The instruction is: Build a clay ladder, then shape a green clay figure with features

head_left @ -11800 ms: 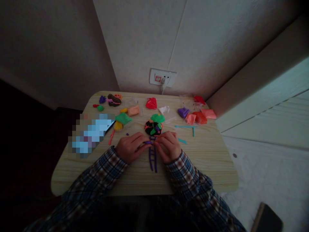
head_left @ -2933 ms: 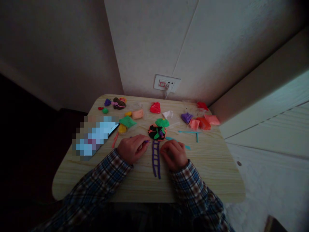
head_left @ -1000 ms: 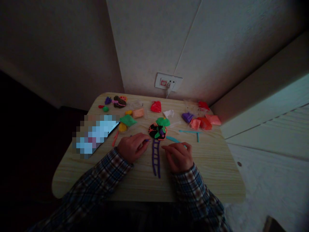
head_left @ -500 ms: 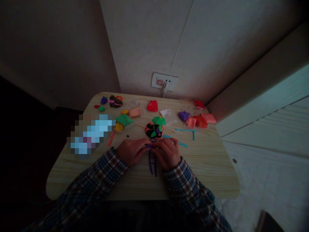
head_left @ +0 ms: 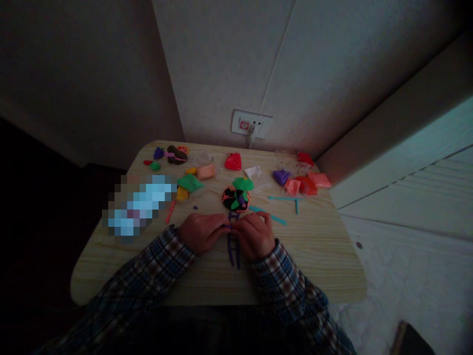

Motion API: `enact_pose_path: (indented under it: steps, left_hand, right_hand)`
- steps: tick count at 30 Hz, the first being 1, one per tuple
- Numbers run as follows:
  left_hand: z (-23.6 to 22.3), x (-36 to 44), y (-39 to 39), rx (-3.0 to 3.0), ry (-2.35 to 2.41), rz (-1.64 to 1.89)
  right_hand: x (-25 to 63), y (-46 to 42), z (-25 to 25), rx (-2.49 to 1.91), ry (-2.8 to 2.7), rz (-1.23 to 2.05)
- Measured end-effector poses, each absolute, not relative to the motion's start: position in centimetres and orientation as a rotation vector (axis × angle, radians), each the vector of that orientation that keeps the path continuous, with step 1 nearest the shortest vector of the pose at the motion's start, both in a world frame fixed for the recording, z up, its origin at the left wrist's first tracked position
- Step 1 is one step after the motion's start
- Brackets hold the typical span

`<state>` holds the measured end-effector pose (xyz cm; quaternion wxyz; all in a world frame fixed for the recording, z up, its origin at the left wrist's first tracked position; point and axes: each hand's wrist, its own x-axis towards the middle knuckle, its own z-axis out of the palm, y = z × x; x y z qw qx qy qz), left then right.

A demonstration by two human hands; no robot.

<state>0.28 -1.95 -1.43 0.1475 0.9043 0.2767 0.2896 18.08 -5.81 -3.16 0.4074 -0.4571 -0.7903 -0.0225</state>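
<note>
A purple clay ladder (head_left: pixel 233 249) lies flat on the small wooden table (head_left: pixel 318 256), running from a black, green and orange clay disc (head_left: pixel 236 195) toward me. My left hand (head_left: pixel 201 231) and my right hand (head_left: pixel 254 235) meet over the ladder's upper part. Both have their fingers curled, and the fingertips pinch a small purple clay strip (head_left: pixel 226 226) across the rails. Plaid sleeves cover both forearms.
Lumps and packets of clay in red (head_left: pixel 232 161), green (head_left: pixel 189 182), orange (head_left: pixel 205 171), purple (head_left: pixel 281 175) and pink (head_left: pixel 320 179) lie across the back of the table. Teal sticks (head_left: pixel 284 198) lie right of the disc. A blurred object (head_left: pixel 138 206) sits at left. A wall socket (head_left: pixel 247 124) is behind.
My right hand came back from the right side of the ladder to meet my left hand over its upper rungs. The camera view shifted slightly.
</note>
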Motion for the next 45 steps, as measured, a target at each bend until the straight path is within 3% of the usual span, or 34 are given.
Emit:
enact_pose_path:
  steps: [24,45]
  left_hand:
    - [-1.2,0.4,-1.8,2.685,0.744,0.984]
    - [-0.9,0.0,-1.8,2.627,0.920,1.012]
  right_hand:
    - [18.5,-5.8,-3.1,-1.145,-2.083,-0.001]
    - [18.9,-5.8,-3.6,-1.254,-1.845,0.124]
